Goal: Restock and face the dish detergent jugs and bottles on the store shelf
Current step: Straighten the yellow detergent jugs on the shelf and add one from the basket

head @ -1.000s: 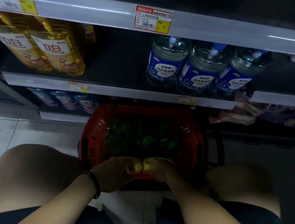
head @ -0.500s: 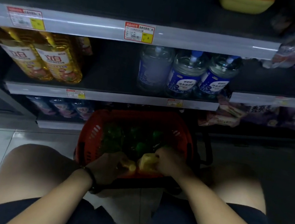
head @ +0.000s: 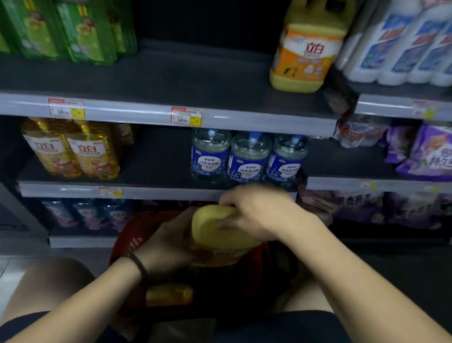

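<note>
Two hands hold one yellow detergent jug just above a red basket, in front of the middle shelf's front edge. The left hand, with a dark band at its wrist, wraps its fingers round the jug's side. The right hand curls its fingers over the jug's top. The jug's label is too blurred to read. A second yellow bottle lies in the basket, nearer the person.

On the upper shelf, near its right end, stands a yellow jug with an orange label reading 立白. Blurred green bottles crowd the left end. On the middle shelf, two golden jugs marked 立白 stand toward the left. Three clear bottles with blue labels, which seem to read 冷水洗洁精, stand at the right end. Red-and-yellow price tags sit on the shelves' front edges, their print too small to read.
</note>
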Tool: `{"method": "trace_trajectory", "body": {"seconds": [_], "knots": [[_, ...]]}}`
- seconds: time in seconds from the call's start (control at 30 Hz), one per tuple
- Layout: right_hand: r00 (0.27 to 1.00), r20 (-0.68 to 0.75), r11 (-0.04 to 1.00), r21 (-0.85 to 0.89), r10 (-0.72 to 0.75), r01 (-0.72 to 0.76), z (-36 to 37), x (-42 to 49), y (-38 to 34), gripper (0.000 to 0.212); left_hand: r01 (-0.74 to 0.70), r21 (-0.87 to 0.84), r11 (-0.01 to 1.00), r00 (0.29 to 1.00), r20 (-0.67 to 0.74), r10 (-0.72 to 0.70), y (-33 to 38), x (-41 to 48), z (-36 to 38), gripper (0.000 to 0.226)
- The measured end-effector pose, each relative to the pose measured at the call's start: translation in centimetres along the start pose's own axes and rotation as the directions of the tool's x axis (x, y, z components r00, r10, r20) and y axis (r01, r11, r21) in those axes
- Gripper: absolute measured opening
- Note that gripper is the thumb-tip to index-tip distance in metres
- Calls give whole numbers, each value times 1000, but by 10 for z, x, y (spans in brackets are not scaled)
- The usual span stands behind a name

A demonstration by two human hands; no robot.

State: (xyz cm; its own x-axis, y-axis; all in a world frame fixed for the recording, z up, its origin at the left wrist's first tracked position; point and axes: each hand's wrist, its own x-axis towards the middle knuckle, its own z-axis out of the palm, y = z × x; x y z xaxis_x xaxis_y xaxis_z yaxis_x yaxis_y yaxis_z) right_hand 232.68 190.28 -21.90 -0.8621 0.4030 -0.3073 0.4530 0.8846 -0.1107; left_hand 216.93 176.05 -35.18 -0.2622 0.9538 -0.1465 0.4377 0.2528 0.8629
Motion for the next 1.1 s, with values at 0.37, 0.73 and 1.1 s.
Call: {"method": "trace_trajectory", "body": {"seconds": [0.37,0.73,1.1], "knots": [[556,-825,910,303,101,284,-61,-48,25,28,-156,-206,966,969,-224,108,87,-8,-45,57],[824,-467,483,829,320,283,-10,-36,83,76,-161,-391,906,974,-210,83,177,56,-64,45],[745,-553,446,811,373,378,-75,16,182,68,-204,-442,873,979,-77,189,227,200,-66,70]]}}
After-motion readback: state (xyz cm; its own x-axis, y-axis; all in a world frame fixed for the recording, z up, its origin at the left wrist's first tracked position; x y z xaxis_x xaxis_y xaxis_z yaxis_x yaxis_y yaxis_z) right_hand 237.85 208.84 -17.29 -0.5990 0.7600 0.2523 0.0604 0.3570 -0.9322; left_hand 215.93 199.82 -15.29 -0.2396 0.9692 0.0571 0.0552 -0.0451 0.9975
